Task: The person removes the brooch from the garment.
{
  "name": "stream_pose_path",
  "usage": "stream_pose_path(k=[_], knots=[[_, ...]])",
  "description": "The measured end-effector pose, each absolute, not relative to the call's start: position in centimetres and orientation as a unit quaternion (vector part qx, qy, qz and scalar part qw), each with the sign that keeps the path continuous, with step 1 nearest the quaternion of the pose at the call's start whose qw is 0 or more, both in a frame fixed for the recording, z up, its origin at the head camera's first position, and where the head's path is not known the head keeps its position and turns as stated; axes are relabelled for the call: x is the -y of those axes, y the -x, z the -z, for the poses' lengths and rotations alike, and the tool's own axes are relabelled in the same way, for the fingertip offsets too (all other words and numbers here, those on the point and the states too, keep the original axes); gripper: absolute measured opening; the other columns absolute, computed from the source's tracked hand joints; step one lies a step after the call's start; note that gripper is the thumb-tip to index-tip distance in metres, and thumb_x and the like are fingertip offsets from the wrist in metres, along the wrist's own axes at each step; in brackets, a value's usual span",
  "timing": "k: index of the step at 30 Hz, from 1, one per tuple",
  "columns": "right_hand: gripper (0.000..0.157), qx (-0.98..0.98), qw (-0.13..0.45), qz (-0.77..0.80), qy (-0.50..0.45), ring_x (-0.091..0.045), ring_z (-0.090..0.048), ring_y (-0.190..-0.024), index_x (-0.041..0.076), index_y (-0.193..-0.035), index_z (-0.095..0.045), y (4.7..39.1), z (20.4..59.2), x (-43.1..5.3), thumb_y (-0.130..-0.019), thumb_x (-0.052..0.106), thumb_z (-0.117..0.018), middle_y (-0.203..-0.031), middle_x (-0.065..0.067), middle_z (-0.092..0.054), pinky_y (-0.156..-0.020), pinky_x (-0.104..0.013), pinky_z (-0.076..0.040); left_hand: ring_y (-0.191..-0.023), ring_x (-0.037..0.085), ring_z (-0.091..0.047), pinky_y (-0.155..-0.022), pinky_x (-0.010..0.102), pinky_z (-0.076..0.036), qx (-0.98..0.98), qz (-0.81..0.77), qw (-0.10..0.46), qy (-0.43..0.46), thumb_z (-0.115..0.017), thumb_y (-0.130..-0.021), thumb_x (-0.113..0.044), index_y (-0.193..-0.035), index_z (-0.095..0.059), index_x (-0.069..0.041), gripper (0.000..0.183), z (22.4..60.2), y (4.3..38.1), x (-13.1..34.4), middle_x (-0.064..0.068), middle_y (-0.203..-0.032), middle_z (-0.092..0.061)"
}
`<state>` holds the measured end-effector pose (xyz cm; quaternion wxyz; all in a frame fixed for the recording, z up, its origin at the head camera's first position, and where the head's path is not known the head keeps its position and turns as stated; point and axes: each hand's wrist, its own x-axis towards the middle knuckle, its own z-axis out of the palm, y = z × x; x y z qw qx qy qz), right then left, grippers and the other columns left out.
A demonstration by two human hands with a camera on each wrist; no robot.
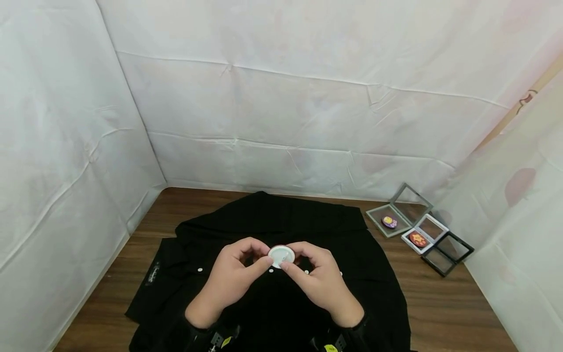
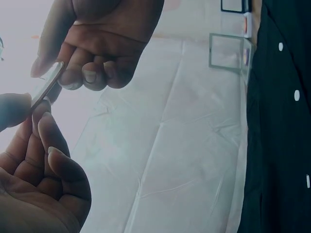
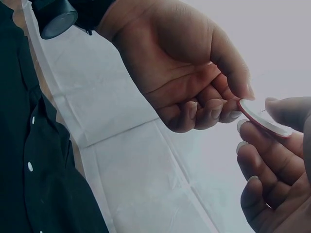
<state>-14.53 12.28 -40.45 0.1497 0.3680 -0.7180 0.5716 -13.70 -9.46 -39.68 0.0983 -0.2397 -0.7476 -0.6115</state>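
A round pin badge (image 1: 279,252) is held up between both hands, its white back facing the head camera. A thin pin shows on that back, and the right wrist view shows a red rim. My left hand (image 1: 233,266) pinches the left edge between thumb and fingers. From the right edge, my right hand (image 1: 323,276) pinches it too, its thumb tip over the back near the pin. The badge's front is hidden from the head view. Below the hands a black shirt (image 1: 272,222) with white buttons lies spread out.
At the right stand three open square cases: a grey-green case (image 1: 374,213) with a purple badge (image 1: 389,222), a white case (image 1: 410,242) with a red-orange badge (image 1: 418,239), and a black case (image 1: 440,261). White sheets (image 1: 281,107) enclose the wooden table (image 1: 457,303).
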Motion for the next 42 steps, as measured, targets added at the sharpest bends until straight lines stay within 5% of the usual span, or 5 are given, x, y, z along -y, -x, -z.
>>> stream_pose_path(k=[27,42], knots=[[0.02,0.709,0.18,-0.578,-0.361,-0.013,-0.064,-0.079,0.012,-0.1,-0.072,14.22,40.7,-11.62,-0.092,-0.005,-0.071,-0.096,0.0,-0.073,-0.067,-0.032,-0.056,-0.076,0.014,-0.062,-0.068,0.029,-0.054,0.74,0.6,0.129,0.275,-0.074,-0.095,-0.006,-0.098,-0.074,-0.011,0.006,39.32,13.03,9.34,-0.002,-0.088,-0.07],[0.02,0.706,0.158,-0.595,-0.349,-0.013,-0.054,-0.067,0.011,-0.094,-0.071,14.04,40.3,-11.79,-0.091,-0.008,-0.071,-0.087,-0.004,-0.071,-0.057,-0.027,-0.047,-0.075,0.013,-0.062,-0.064,0.029,-0.055,0.755,0.574,0.149,0.277,-0.077,-0.093,-0.005,-0.097,-0.074,-0.015,0.012,39.33,12.92,9.09,-0.005,-0.086,-0.069]])
